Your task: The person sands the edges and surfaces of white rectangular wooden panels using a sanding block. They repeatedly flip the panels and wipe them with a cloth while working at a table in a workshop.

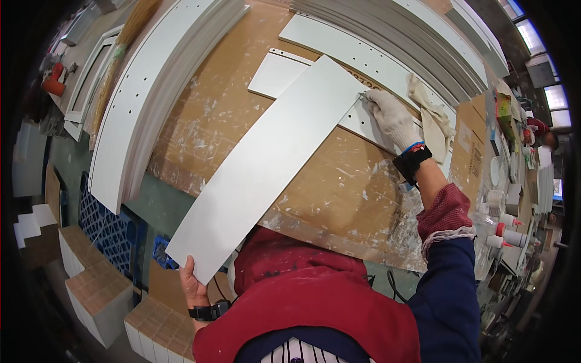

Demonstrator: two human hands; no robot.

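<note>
A long white board (260, 163) lies slantwise in front of me, its near-left end sticking out past the table edge. My bare left hand (193, 282) grips that near end, thumb on top and the other fingers mostly hidden below. My right hand (390, 115), in a white knit glove, is closed at the board's far right edge. A small, thin metallic-looking tip shows at its fingertips; I cannot make out the whole thing. Beneath the long board lies a white panel with dark holes (366, 121), crossed by it and partly covered.
Brown cardboard (327, 187) with white specks covers the table. Stacked white boards stand at left (130, 103) and far right (417, 48). A pale cloth or glove (426, 106) lies beyond my right hand. Blue crates (106, 224) and boxy stacks (100, 290) sit lower left; bottles (511, 236) at right.
</note>
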